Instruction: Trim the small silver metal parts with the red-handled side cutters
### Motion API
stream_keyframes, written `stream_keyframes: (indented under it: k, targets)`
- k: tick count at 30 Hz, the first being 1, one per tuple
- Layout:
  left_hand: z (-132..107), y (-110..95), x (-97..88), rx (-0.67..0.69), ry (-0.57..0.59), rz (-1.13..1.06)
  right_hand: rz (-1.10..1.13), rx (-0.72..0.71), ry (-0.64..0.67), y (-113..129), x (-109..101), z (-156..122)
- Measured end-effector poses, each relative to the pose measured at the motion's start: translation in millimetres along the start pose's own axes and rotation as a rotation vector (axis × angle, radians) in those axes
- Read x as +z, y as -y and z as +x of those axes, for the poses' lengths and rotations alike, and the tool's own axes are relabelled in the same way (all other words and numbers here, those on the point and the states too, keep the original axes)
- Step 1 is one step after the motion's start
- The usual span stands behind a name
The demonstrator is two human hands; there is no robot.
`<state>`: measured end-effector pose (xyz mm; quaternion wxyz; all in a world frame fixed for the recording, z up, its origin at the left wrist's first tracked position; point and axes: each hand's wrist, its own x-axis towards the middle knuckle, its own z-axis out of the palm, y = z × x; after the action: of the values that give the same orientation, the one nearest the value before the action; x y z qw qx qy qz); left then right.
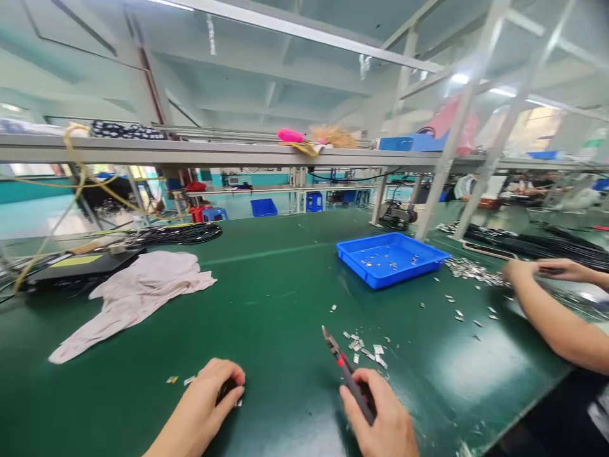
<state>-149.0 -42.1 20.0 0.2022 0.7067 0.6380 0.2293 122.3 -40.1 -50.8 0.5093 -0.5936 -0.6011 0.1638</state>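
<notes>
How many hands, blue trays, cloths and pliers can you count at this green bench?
Hands: 4 (own left hand, own right hand, co-worker's hand, co-worker's other hand)
Blue trays: 1
Pale pink cloths: 1
Pliers: 1
Total: 7

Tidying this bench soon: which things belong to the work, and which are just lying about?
Part of the work: right hand with pliers; left hand; metal bits; blue tray.
Lying about: pale pink cloth; black cable coil; pink brush.

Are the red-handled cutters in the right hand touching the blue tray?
Apart. The head view shows green mat between the tip of the cutters in the right hand and the blue tray.
</notes>
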Motion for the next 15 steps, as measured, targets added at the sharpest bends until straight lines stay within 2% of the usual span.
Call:
stream_keyframes:
  k: [3,6,8,10,12,15]
  targets:
    - [7.2,-17.6,8.5,-0.004,0.088,-0.266,0.002,-0.002,-0.007,-0.4,3.2,0.7]
    - [16.2,-46.5,22.6,-0.032,0.206,-0.607,-0.009,-0.007,-0.043,-1.6,5.0,-0.2]
    - [23.5,-64.6,33.5,-0.044,0.237,-0.795,-0.026,-0.037,-0.089,-4.0,6.9,-0.6]
    - [30.5,-76.8,44.1,-0.057,0.220,-0.946,-0.047,-0.090,-0.133,-7.3,9.2,-0.5]
    - [35.4,-81.6,53.5,-0.071,0.198,-1.057,-0.074,-0.142,-0.160,-10.2,10.6,0.0]
    - [37.4,-77.9,63.5,-0.111,0.199,-1.135,-0.131,-0.213,-0.179,-12.6,9.1,0.9]
